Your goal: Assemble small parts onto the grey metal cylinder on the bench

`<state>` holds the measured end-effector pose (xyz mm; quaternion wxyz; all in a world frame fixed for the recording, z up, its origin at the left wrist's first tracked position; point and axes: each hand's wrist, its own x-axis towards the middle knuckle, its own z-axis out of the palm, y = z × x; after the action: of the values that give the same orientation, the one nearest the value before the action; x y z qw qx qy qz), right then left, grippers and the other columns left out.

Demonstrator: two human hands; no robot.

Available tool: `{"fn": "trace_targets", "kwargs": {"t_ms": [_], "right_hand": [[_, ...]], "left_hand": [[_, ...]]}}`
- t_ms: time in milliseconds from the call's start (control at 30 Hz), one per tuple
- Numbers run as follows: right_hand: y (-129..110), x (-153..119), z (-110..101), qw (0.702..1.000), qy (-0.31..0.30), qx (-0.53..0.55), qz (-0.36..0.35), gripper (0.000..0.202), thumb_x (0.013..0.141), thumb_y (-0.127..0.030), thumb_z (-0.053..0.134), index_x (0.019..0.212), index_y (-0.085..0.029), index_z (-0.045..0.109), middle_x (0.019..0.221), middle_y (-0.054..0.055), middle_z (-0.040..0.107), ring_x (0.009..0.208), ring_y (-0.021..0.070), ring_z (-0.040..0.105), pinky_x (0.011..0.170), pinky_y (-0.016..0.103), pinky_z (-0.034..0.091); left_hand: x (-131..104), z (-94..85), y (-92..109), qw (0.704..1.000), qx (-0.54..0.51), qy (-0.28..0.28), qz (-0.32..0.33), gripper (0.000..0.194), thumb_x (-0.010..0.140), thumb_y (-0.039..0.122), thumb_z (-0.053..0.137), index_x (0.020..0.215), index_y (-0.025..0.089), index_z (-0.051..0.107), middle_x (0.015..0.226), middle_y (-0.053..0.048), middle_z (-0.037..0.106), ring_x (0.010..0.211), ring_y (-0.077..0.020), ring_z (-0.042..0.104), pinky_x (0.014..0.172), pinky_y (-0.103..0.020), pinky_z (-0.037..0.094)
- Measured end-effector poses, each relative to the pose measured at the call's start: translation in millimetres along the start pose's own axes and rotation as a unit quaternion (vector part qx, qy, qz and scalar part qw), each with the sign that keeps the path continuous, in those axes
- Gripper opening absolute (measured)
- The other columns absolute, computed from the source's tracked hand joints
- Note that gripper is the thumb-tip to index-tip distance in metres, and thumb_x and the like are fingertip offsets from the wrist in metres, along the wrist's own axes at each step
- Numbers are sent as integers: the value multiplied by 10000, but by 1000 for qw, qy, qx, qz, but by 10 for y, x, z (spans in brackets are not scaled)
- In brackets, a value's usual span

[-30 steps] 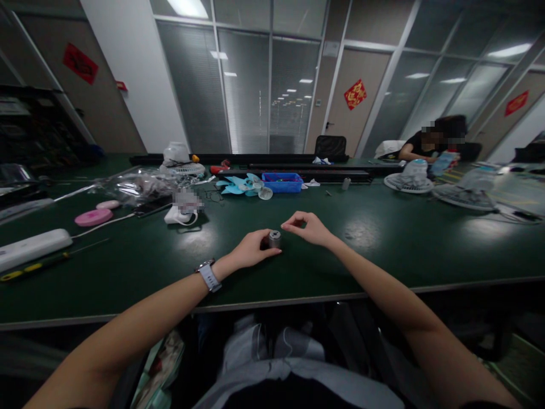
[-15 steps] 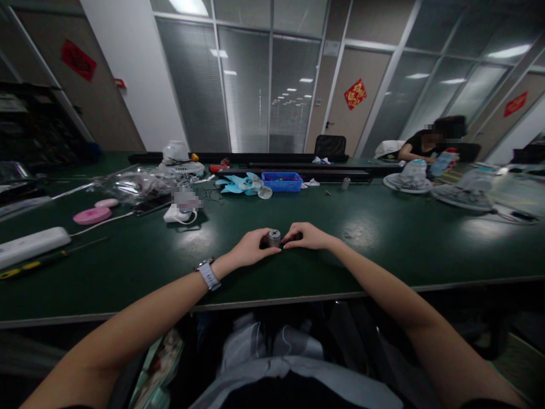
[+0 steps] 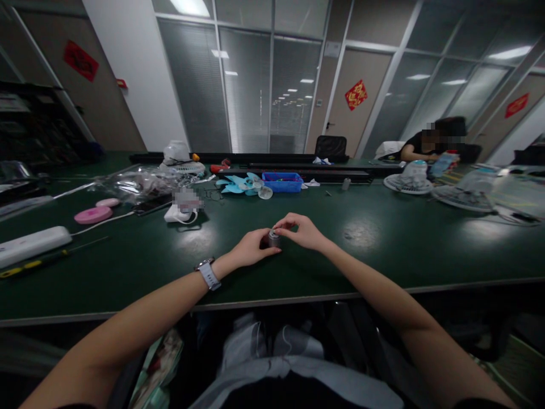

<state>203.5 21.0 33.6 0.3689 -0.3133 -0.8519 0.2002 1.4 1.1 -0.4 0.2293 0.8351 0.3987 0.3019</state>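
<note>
A small grey metal cylinder (image 3: 275, 241) stands upright on the green table in front of me. My left hand (image 3: 254, 248) is closed round it from the left, with the thumb on the near side. Above the cylinder, my right hand (image 3: 300, 230) has its thumb and forefinger pinched together at the top face. Whatever lies between those fingertips, if anything, is too small to make out. The right fingers cover part of the cylinder's top.
A blue bin (image 3: 281, 182) and light-blue fan blades (image 3: 240, 184) lie farther back. To the left are a white power strip (image 3: 36, 245), a yellow-handled screwdriver (image 3: 32, 265) and a pink ring (image 3: 92, 215). A person (image 3: 419, 145) sits at the far right behind fan parts (image 3: 411, 179).
My right hand has risen from the table surface beside the cylinder and moved left, its fingertips now at the cylinder's top. The left hand keeps its hold in the same place.
</note>
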Motion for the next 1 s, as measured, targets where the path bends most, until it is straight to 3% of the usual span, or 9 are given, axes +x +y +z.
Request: {"fn": "trace_targets", "kwargs": {"t_ms": [600, 733, 1000], "right_hand": [[20, -10, 53, 999, -1, 29, 38, 268, 813, -398, 640, 882, -153, 724, 798, 42, 657, 683, 120, 572, 645, 252, 436], [28, -17, 55, 999, -18, 12, 29, 263, 821, -378, 638, 990, -197, 727, 821, 33, 634, 687, 114, 561, 629, 241, 428], [-10, 10, 64, 998, 0, -63, -2, 176, 839, -330, 635, 880, -195, 738, 803, 28, 608, 686, 113, 536, 619, 236, 397]], "left_hand": [[0, 7, -14, 1000, -6, -2, -4, 456, 752, 485, 662, 1048, 142, 613, 872, -50, 662, 729, -172, 590, 647, -279, 447], [4, 2, -15, 1000, 3, -3, 4, 519, 756, 478, 662, 1150, 148, 583, 931, -58, 668, 751, -173, 588, 664, -282, 445], [4, -1, -24, 1000, 13, -5, 5, 498, 761, 505, 646, 1109, 151, 594, 911, -52, 659, 744, -173, 583, 655, -283, 439]]}}
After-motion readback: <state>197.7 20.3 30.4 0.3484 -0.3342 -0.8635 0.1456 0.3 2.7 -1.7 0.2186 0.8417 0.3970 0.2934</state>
